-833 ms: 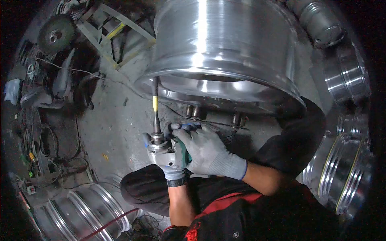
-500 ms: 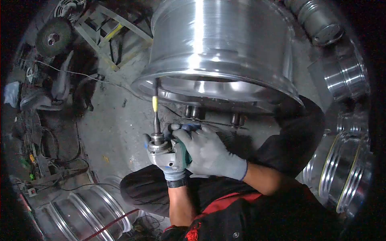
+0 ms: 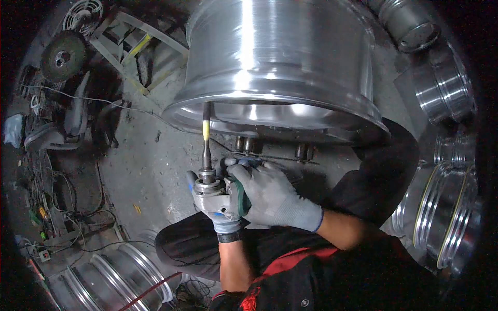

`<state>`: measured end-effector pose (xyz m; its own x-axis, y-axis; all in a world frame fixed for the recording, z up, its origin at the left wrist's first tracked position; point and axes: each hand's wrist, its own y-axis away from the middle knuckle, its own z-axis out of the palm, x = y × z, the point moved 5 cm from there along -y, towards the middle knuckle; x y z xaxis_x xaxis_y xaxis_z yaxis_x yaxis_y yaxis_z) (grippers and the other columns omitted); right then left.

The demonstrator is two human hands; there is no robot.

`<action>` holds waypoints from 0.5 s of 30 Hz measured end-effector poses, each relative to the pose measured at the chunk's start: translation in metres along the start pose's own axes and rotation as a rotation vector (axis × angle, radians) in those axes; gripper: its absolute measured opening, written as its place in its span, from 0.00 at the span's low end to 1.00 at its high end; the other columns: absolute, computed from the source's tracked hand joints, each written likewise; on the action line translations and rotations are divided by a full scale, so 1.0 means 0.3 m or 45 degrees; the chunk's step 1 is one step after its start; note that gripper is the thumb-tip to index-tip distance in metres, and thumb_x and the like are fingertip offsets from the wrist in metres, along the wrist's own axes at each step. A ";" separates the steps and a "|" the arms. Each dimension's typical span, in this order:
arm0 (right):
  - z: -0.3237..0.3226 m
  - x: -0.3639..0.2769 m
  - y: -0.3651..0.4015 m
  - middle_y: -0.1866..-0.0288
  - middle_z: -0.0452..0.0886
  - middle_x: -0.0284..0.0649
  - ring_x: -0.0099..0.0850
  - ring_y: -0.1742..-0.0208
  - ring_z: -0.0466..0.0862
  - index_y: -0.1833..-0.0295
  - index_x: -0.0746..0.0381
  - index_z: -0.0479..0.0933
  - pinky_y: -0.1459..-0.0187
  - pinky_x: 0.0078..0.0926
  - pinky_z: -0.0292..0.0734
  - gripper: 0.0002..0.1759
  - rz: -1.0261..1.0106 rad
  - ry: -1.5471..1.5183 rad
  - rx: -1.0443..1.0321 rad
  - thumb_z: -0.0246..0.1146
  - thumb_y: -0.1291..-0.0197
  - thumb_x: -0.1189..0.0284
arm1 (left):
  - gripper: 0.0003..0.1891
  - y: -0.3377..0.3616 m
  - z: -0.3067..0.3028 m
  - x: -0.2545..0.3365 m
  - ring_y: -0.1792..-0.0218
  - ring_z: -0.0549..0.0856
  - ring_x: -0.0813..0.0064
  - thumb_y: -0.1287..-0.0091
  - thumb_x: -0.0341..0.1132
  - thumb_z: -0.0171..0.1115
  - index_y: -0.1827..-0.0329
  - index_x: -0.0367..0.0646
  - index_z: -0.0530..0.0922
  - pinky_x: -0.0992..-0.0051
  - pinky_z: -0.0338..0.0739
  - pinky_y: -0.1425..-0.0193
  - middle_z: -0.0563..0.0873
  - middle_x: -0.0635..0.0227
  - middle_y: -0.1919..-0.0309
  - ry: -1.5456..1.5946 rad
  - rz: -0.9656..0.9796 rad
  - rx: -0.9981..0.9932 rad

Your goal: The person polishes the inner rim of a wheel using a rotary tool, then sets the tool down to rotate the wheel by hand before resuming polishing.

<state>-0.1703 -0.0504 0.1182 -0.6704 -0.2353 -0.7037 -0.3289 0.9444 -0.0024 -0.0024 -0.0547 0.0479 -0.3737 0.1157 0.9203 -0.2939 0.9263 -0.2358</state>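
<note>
Both hands wear grey gloves and hold one power tool, an angle grinder point(image 3: 239, 199) with a green body and silver gear head. My left hand point(image 3: 220, 211) is wrapped around the head from below and the left, partly hidden by it. My right hand point(image 3: 272, 194) closes over the green body from the right. A long dark rod attachment point(image 3: 207, 153) with a yellow band points up from the grinder. Its far end passes into the opening of a large shiny metal wheel rim point(image 3: 280, 57); the tip is hidden inside.
Metal rollers point(image 3: 248, 145) sit under the wheel's near edge. More wheel rims point(image 3: 443, 212) stand at right, and another rim point(image 3: 111, 274) lies lower left. A metal frame point(image 3: 140, 46), a round abrasive disc point(image 3: 63, 56), a chair-like object and cables are at left.
The grinder and its rod have shifted slightly right relative to the wheel's opening. The camera view has moved a little. Both hands keep their hold.
</note>
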 end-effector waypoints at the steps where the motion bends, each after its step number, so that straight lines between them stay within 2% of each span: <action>1: 0.004 0.000 -0.002 0.50 0.89 0.58 0.57 0.42 0.90 0.16 0.66 0.64 0.26 0.64 0.72 0.48 0.003 -0.069 -0.024 0.71 0.43 0.67 | 0.23 -0.003 -0.006 -0.004 0.57 0.89 0.68 0.24 0.24 0.65 0.30 0.22 0.73 0.70 0.86 0.49 0.90 0.50 0.50 -0.028 0.003 -0.061; 3: 0.008 -0.006 -0.014 0.50 0.89 0.58 0.57 0.42 0.90 0.16 0.66 0.64 0.27 0.63 0.73 0.48 -0.028 -0.066 -0.035 0.71 0.43 0.67 | 0.23 0.005 -0.002 -0.013 0.58 0.89 0.68 0.23 0.25 0.64 0.29 0.21 0.72 0.69 0.87 0.48 0.90 0.51 0.50 -0.060 0.008 -0.128; 5: 0.011 -0.009 -0.017 0.51 0.89 0.58 0.57 0.43 0.90 0.16 0.66 0.64 0.27 0.62 0.73 0.49 -0.057 -0.064 -0.043 0.71 0.43 0.67 | 0.16 0.011 -0.013 -0.033 0.54 0.91 0.70 0.25 0.30 0.70 0.39 0.32 0.80 0.66 0.89 0.43 0.92 0.58 0.48 0.530 -0.182 0.097; 6: 0.012 -0.010 -0.017 0.52 0.89 0.57 0.57 0.45 0.90 0.16 0.67 0.64 0.29 0.61 0.74 0.49 -0.091 -0.070 -0.016 0.71 0.43 0.66 | 0.16 0.003 -0.011 -0.018 0.54 0.91 0.70 0.25 0.30 0.70 0.39 0.32 0.80 0.66 0.89 0.43 0.92 0.58 0.48 0.531 -0.181 0.094; 8: 0.010 -0.017 -0.015 0.54 0.89 0.56 0.56 0.47 0.90 0.16 0.67 0.64 0.30 0.59 0.75 0.49 -0.121 -0.075 0.005 0.71 0.43 0.66 | 0.16 -0.005 0.035 0.003 0.53 0.92 0.68 0.25 0.29 0.69 0.38 0.31 0.80 0.65 0.89 0.42 0.92 0.58 0.48 1.128 -0.458 -0.186; 9: 0.005 -0.015 -0.014 0.55 0.89 0.55 0.56 0.49 0.90 0.17 0.66 0.65 0.32 0.58 0.76 0.49 -0.087 -0.036 0.006 0.71 0.44 0.67 | 0.16 -0.005 0.030 -0.004 0.53 0.92 0.68 0.25 0.29 0.69 0.38 0.31 0.80 0.65 0.89 0.42 0.92 0.58 0.48 1.129 -0.460 -0.185; 11: 0.000 -0.009 -0.010 0.56 0.89 0.54 0.55 0.51 0.90 0.17 0.66 0.65 0.33 0.56 0.76 0.49 -0.051 0.010 0.005 0.72 0.44 0.67 | 0.17 -0.015 0.004 0.026 0.52 0.92 0.66 0.24 0.29 0.68 0.37 0.30 0.80 0.63 0.89 0.42 0.92 0.56 0.47 0.256 -0.055 -0.148; 12: -0.003 -0.009 -0.010 0.56 0.89 0.54 0.55 0.51 0.90 0.17 0.66 0.65 0.34 0.56 0.76 0.49 -0.055 0.004 0.011 0.71 0.45 0.67 | 0.17 -0.013 0.016 0.036 0.52 0.92 0.66 0.24 0.29 0.68 0.37 0.30 0.80 0.63 0.89 0.42 0.92 0.56 0.47 0.258 -0.055 -0.148; 13: -0.005 -0.008 -0.011 0.57 0.89 0.54 0.54 0.52 0.91 0.16 0.66 0.65 0.34 0.55 0.76 0.49 -0.061 -0.003 0.019 0.71 0.45 0.67 | 0.21 -0.009 0.031 0.041 0.52 0.91 0.64 0.18 0.40 0.60 0.37 0.26 0.79 0.63 0.85 0.35 0.92 0.55 0.50 0.229 -0.097 -0.084; 14: -0.003 -0.007 -0.014 0.57 0.89 0.54 0.54 0.52 0.91 0.16 0.66 0.65 0.34 0.55 0.76 0.49 -0.064 -0.004 0.021 0.71 0.45 0.67 | 0.30 -0.009 0.038 0.046 0.51 0.90 0.62 0.12 0.51 0.52 0.38 0.22 0.79 0.63 0.81 0.29 0.92 0.54 0.53 0.200 -0.137 -0.021; 15: 0.001 -0.012 -0.017 0.56 0.89 0.54 0.54 0.51 0.91 0.16 0.66 0.65 0.33 0.55 0.76 0.49 -0.102 -0.024 0.025 0.71 0.45 0.67 | 0.30 -0.015 0.026 0.037 0.51 0.90 0.62 0.12 0.51 0.52 0.38 0.22 0.79 0.63 0.81 0.29 0.92 0.54 0.53 0.197 -0.133 -0.021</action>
<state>-0.1661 -0.0545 0.1206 -0.6298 -0.3059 -0.7140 -0.3676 0.9271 -0.0729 -0.0122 -0.0604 0.0568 -0.2018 0.0712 0.9768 -0.3095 0.9416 -0.1325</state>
